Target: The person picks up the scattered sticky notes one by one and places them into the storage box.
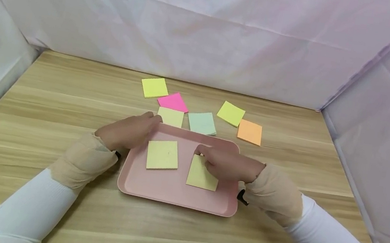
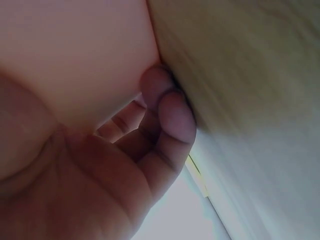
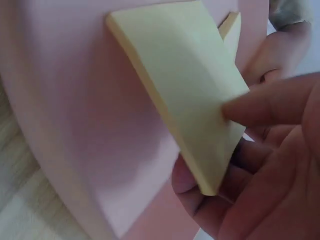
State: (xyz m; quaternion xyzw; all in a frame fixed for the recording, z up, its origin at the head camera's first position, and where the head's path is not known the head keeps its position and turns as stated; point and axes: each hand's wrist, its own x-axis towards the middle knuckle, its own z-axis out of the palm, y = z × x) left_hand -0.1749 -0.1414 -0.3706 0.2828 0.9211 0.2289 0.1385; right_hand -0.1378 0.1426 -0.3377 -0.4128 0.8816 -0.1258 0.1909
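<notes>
Left hand (image 1: 129, 130): I see its fingers curled round the far-left edge of the pink tray (image 1: 177, 192).
Right hand (image 1: 231, 165): my wrist view shows it pinching a pale yellow pad (image 1: 201, 179), thumb on top, fingers beneath.
Pinched pad: at the tray's right half.
Second pad (image 1: 162, 155): lies in the left half, apart from it.
Worktop (image 1: 71, 90): beyond the tray I count six more pads, including mint (image 1: 202, 123) and orange (image 1: 250, 132).

Wood-grain table (image 1: 148, 232) beneath pink tray (image 1: 176, 194) and colourful sticky-note pads (image 1: 201, 122)
</notes>
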